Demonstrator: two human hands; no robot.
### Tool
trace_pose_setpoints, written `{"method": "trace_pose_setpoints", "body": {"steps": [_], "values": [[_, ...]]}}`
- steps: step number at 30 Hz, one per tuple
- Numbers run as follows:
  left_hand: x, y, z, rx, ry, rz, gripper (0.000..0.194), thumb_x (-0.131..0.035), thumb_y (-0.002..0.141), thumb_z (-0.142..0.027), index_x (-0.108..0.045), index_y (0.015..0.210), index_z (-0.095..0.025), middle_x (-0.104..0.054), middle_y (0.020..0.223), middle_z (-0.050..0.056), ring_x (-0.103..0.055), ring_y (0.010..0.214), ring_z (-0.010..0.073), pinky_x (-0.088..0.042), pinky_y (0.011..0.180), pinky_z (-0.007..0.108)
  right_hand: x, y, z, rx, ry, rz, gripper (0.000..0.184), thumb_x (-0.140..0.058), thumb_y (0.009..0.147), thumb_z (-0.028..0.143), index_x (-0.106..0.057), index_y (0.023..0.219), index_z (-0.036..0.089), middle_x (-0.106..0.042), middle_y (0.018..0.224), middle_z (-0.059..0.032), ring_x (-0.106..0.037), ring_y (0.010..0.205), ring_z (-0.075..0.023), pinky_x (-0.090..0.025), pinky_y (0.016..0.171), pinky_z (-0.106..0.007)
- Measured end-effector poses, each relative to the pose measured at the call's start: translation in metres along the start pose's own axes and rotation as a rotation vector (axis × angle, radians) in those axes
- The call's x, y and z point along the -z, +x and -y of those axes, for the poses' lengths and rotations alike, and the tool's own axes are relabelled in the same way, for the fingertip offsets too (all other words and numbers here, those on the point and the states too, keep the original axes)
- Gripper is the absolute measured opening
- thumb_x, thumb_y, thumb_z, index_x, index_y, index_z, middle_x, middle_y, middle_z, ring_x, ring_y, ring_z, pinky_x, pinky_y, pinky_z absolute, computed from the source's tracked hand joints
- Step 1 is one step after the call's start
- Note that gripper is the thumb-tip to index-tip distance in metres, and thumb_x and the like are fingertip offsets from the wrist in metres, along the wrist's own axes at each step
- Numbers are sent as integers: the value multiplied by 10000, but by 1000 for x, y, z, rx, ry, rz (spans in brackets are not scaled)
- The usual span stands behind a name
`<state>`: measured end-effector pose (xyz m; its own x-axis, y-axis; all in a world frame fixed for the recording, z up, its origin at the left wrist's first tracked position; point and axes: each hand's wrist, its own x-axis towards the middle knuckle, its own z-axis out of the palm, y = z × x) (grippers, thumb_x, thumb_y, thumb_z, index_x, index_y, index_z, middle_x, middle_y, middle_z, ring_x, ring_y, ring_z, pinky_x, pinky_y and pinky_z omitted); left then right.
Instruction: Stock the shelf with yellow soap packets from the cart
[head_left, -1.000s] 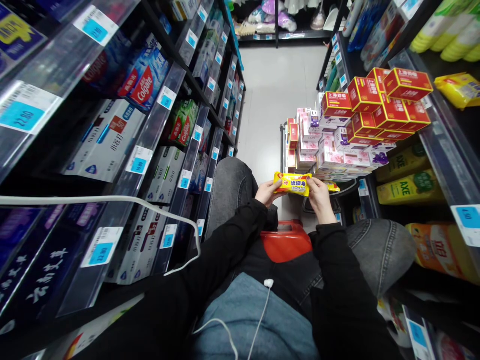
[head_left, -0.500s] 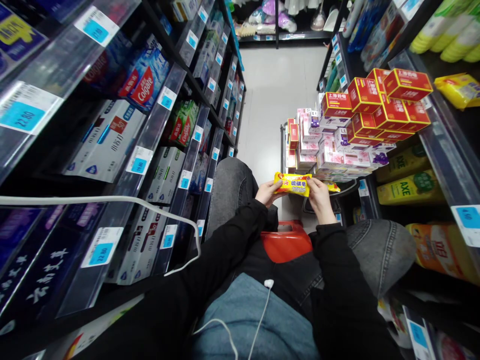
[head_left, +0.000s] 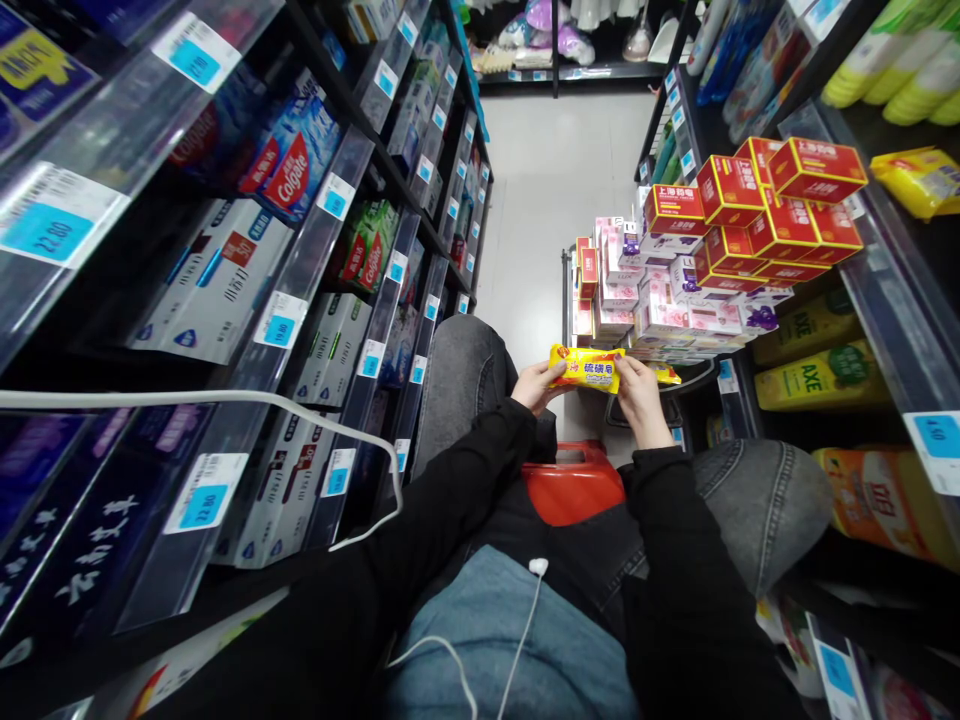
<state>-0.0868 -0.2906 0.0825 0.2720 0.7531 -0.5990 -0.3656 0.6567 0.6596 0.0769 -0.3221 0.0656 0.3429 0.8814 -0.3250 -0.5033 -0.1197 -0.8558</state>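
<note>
A yellow wrapped bar of soap (head_left: 589, 369) with red and blue print is stretched level between my two hands, in front of my knees. My left hand (head_left: 535, 386) pinches its left end, thumb on the front. My right hand (head_left: 641, 398) grips the right end the same way. Part of another yellow packet (head_left: 666, 374) shows just behind my right hand; what it rests on is hidden. Below the soap, between my legs, is a red plastic stool or bin (head_left: 574, 488), partly covered by my clothes.
Stacked red soap boxes (head_left: 784, 222) top white and pink boxes (head_left: 660, 305) ahead right. Shelves of toothpaste boxes (head_left: 217, 275) line the left. Yellow AXE bottles (head_left: 817, 375) fill a right shelf. A white cable (head_left: 300, 405) crosses at left. Grey floor (head_left: 559, 170) runs ahead.
Hardly anything differs. The soap's wrapper front is turned slightly, showing a little more of its print; both hands keep their hold and place.
</note>
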Motion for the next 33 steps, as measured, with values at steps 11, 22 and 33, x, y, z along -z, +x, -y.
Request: {"method": "trace_pose_setpoints", "body": {"steps": [11, 22, 33], "values": [[3, 2, 1, -7, -30, 45, 200, -779, 725, -210, -701, 859, -84, -714, 831, 104, -688, 823, 194, -503, 956, 458, 0, -1, 1, -14, 70, 31, 379, -861, 501, 436, -641, 659, 172, -631, 702, 6, -557, 655, -112, -473, 639, -236], [5, 2, 3, -45, -15, 158, 168, -742, 728, -181, -718, 881, -116, -707, 947, 93, -665, 914, 205, -495, 970, 464, 3, -9, 11, -410, 6, 89, 496, -578, 756, 665, -613, 967, 217, -693, 928, -64, -664, 674, -220, -544, 597, -374], [8, -2, -1, -141, -103, 327, 220, -564, 579, -209, -736, 678, -114, -678, 1151, 143, -579, 1111, 323, -488, 917, 451, -1, -10, 11, -214, 53, 268, 359, -621, 740, 539, -645, 816, 189, -686, 892, -76, -653, 880, -253, -556, 768, -430]]}}
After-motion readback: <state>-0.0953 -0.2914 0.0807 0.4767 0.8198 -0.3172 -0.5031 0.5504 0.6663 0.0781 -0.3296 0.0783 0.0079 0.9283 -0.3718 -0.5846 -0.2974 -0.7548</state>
